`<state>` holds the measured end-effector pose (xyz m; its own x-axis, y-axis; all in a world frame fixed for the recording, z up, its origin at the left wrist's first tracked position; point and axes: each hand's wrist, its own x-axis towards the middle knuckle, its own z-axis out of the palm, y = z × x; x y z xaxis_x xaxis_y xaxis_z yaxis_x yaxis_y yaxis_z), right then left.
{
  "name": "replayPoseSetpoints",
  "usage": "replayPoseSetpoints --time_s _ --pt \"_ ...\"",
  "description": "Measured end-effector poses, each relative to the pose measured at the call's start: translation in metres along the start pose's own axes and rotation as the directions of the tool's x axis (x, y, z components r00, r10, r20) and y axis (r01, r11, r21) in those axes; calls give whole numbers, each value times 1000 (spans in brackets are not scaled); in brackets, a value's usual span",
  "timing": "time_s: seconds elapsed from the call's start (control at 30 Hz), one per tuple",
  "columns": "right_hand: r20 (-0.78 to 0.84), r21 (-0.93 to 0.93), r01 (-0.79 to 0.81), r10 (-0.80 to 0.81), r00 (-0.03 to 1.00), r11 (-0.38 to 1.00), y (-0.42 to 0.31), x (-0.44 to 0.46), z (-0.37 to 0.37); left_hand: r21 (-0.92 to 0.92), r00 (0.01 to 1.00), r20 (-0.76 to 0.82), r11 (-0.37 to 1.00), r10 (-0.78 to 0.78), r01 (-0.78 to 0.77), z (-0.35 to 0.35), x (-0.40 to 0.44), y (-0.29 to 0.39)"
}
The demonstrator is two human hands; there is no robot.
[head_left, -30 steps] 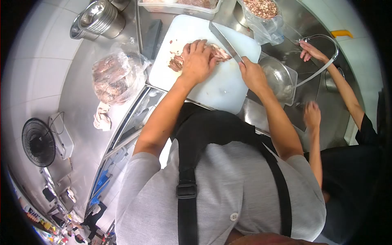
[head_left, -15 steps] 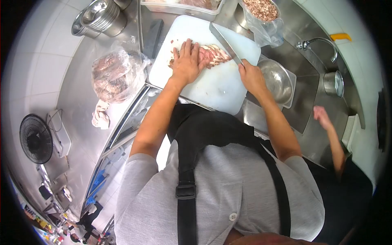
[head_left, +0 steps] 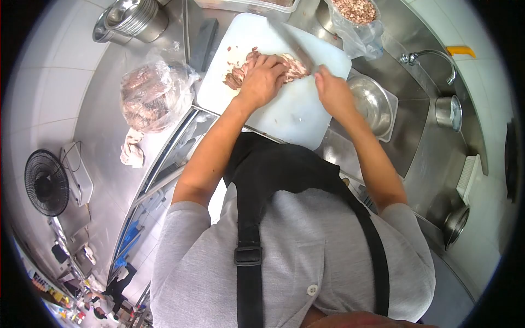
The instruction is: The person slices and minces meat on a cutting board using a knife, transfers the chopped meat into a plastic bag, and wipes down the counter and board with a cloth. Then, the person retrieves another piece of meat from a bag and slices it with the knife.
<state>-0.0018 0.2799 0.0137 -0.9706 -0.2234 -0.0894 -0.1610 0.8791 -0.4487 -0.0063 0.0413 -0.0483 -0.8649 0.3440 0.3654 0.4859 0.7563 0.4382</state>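
A white cutting board (head_left: 295, 117) lies in front of me with sliced meat (head_left: 294, 68) near its middle. My left hand (head_left: 263, 81) rests on the meat, fingers bent and pressed down on it. In my right hand (head_left: 333, 94) is the handle of a large knife (head_left: 298, 48). Its blade, blurred by motion, points up and left over the board, beside the right end of the meat. Small meat scraps lie at the left of the pile.
Left of the board are a plastic bag of meat (head_left: 150, 97), a cloth (head_left: 132, 148) and stacked metal bowls (head_left: 136, 19). To the right stand a metal bowl (head_left: 372, 106), a bag of chopped pieces (head_left: 355, 11) and a sink with a faucet (head_left: 432, 53). A fan (head_left: 46, 183) is at far left.
My left hand has shifted right and its fingers have bent over the meat. The knife has moved and blurs. The other person, at the right sink earlier, has gone from view.
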Motion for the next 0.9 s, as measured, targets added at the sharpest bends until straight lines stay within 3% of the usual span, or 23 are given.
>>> replayPoseSetpoints --time_s 0.1,0.23,0.43,0.63,0.8,0.9 --pt "123 -60 10 -3 992 998 7 6 12 20 1000 26 1000 5 -5 -6 8 5" --pt "34 8 54 -54 998 999 12 5 15 24 987 158 999 -31 27 -1 6 8" --pt "-18 34 43 -43 999 998 -1 6 -6 87 991 130 996 17 -28 6 7 4" --pt "-83 101 36 -28 996 994 -21 -3 -25 -199 999 8 979 -47 47 -3 1 0" --pt "107 4 43 -44 993 999 5 5 12 -29 998 43 999 34 -33 -5 1 3" --pt "96 12 55 -56 994 998 7 7 11 1 998 63 1000 27 -27 -4 2 5"
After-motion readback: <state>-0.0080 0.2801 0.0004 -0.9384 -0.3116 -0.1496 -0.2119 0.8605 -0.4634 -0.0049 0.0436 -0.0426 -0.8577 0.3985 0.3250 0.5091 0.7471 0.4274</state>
